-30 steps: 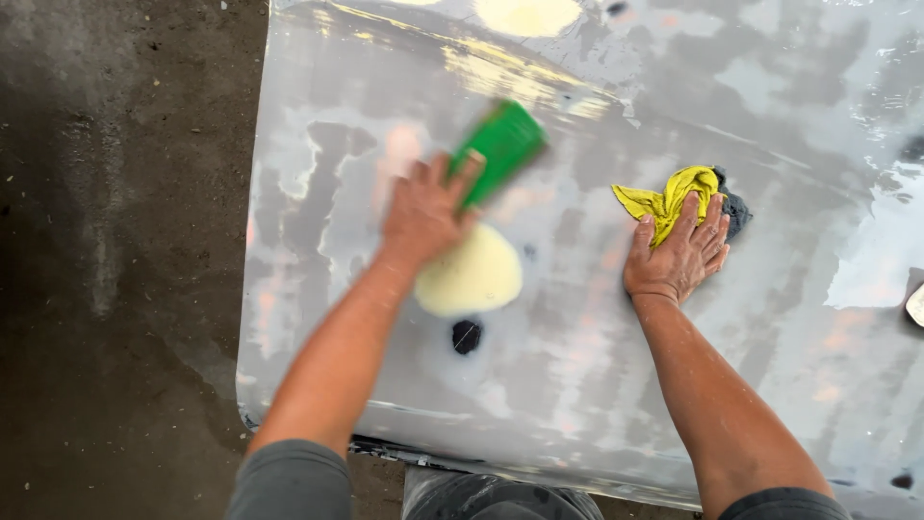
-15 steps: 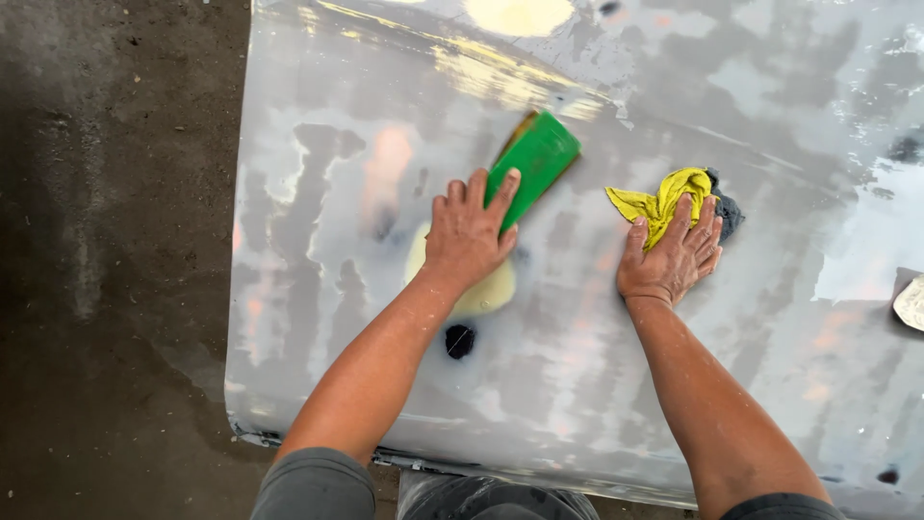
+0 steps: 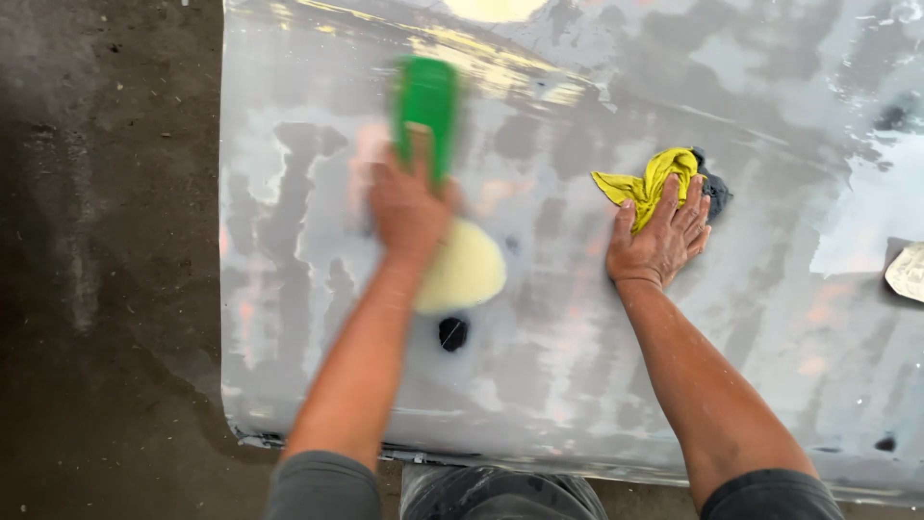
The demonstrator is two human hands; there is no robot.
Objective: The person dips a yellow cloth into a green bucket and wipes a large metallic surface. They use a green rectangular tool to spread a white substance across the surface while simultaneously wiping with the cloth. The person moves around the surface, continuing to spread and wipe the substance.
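Observation:
My left hand (image 3: 409, 207) presses a green sanding block (image 3: 426, 106) flat against a grey, patchy metal panel (image 3: 568, 385); both are blurred by motion. The block points away from me, near the panel's upper left. Just below my left wrist lies a pale yellow filler patch (image 3: 467, 274), with a small black hole (image 3: 452, 333) under it. My right hand (image 3: 659, 241) rests flat on the panel, fingers spread, its fingertips on a yellow cloth (image 3: 650, 183) bunched with a dark rag (image 3: 714, 191).
Dark, dirty concrete floor (image 3: 106, 260) lies left of the panel's edge. Another pale filler patch (image 3: 496, 8) sits at the top edge. A whitish object (image 3: 907, 272) shows at the right border. Small dark spots mark the panel's right side.
My left hand has swept the green block left and up across the panel, turning it from slanted to nearly straight. My right hand has stayed on the yellow cloth.

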